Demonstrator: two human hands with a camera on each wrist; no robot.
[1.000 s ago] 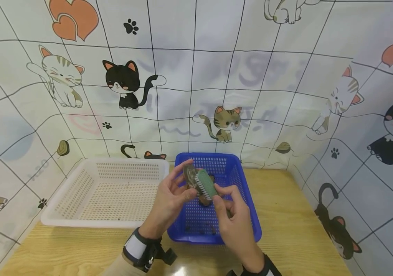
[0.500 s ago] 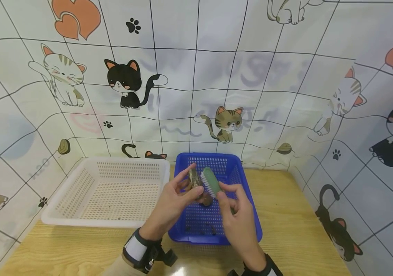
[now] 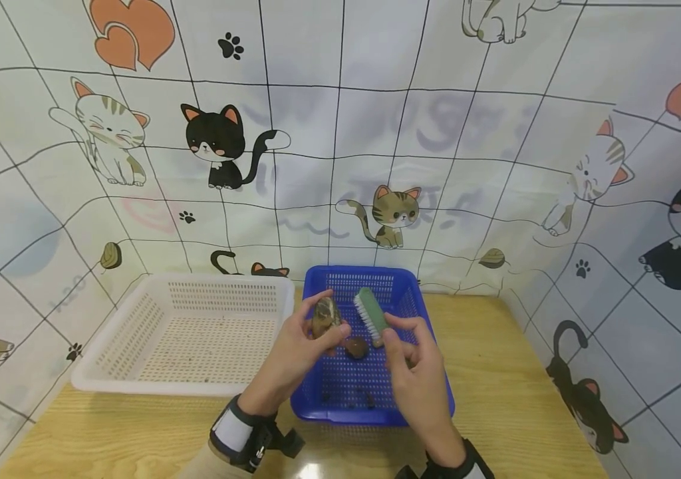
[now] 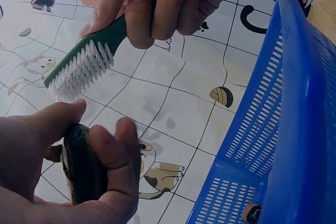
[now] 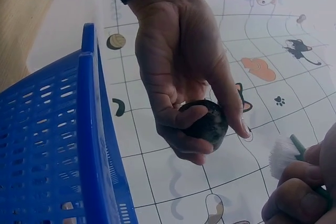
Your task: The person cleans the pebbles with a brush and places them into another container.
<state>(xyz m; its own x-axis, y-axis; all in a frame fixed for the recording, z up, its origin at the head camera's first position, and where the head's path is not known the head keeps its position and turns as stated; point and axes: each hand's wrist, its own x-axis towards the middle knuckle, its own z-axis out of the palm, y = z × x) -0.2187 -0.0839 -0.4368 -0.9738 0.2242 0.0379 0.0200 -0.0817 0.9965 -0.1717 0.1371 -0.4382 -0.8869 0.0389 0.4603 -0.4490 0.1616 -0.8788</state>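
In the head view my left hand (image 3: 300, 342) holds a dark, mottled, rounded shell-like piece (image 3: 325, 316) between thumb and fingers, above the blue basket (image 3: 370, 414). The left wrist view shows the same piece (image 4: 84, 163) as glossy and nearly black; I cannot tell whether it is a shell or a stone. My right hand (image 3: 415, 372) grips a green scrubbing brush (image 3: 370, 314) by its handle, the white bristles (image 4: 81, 71) turned toward the left hand. A gap separates the bristles from the piece. Below them, a brown rounded piece (image 3: 356, 347) lies in the basket.
A white perforated basket (image 3: 185, 387) stands left of the blue one on the wooden table (image 3: 496, 399). Small dark bits (image 3: 369, 398) lie on the blue basket's floor. A cat-patterned sheet (image 3: 304, 179) rises behind and at both sides.
The brush has moved right, away from the held piece. My left hand has turned the piece so its broader face shows. The brown piece in the basket is now more exposed.
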